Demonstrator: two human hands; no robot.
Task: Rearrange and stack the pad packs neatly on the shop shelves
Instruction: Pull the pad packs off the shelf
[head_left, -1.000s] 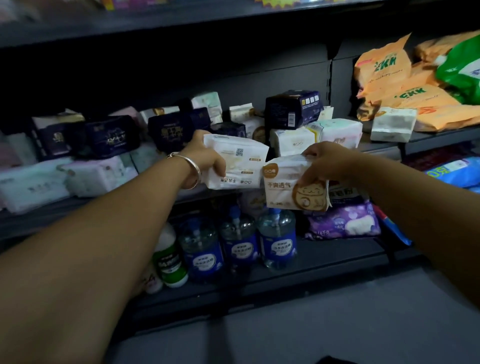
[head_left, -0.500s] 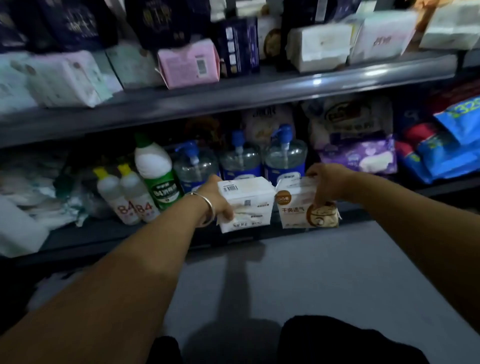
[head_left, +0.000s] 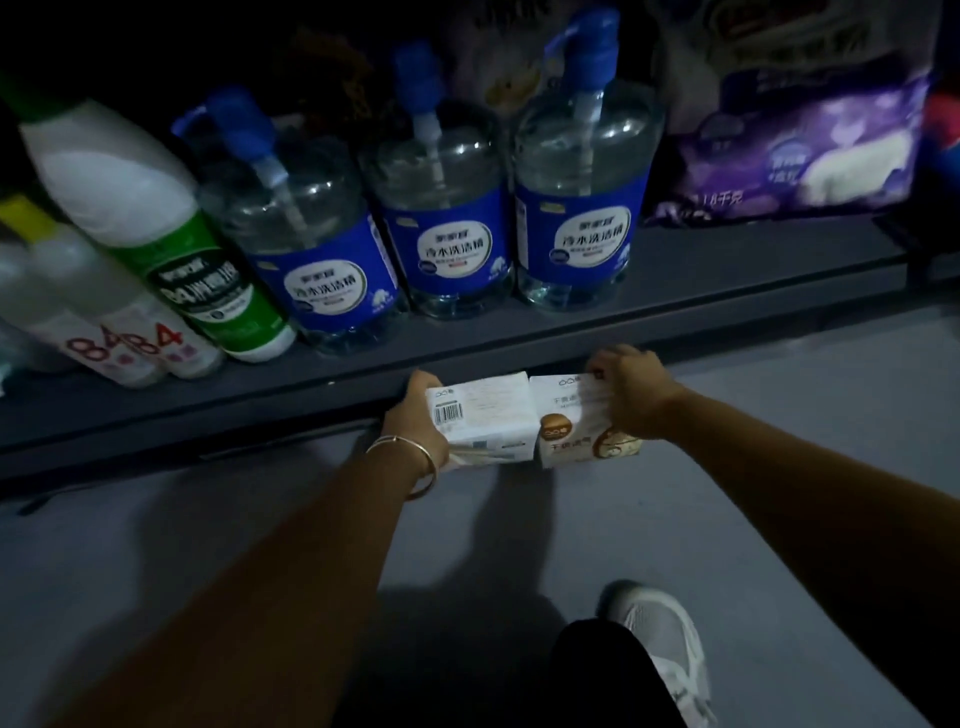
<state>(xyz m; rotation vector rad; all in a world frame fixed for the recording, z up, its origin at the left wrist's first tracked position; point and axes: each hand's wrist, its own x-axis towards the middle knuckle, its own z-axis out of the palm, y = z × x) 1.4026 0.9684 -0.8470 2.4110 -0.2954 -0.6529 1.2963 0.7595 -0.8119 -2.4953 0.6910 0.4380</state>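
Two white pad packs sit side by side low down, just in front of the bottom shelf's edge (head_left: 519, 332), above the grey floor. My left hand (head_left: 415, 415), with a bangle on the wrist, grips the left pad pack (head_left: 483, 415), whose barcode faces up. My right hand (head_left: 631, 395) grips the top of the right pad pack (head_left: 569, 431), which has a brown round logo. The two packs touch each other. Whether they rest on the floor I cannot tell.
On the bottom shelf stand three clear pump bottles with blue labels (head_left: 576, 208), a white and green bottle (head_left: 171, 244) and small "84" bottles (head_left: 119, 343). A purple pack (head_left: 800, 150) lies at right. My white shoe (head_left: 660, 644) is on the floor.
Both hands have brought the two packs down from the upper pad shelf to floor level in front of the bottom shelf. The view has dropped and moved closer.
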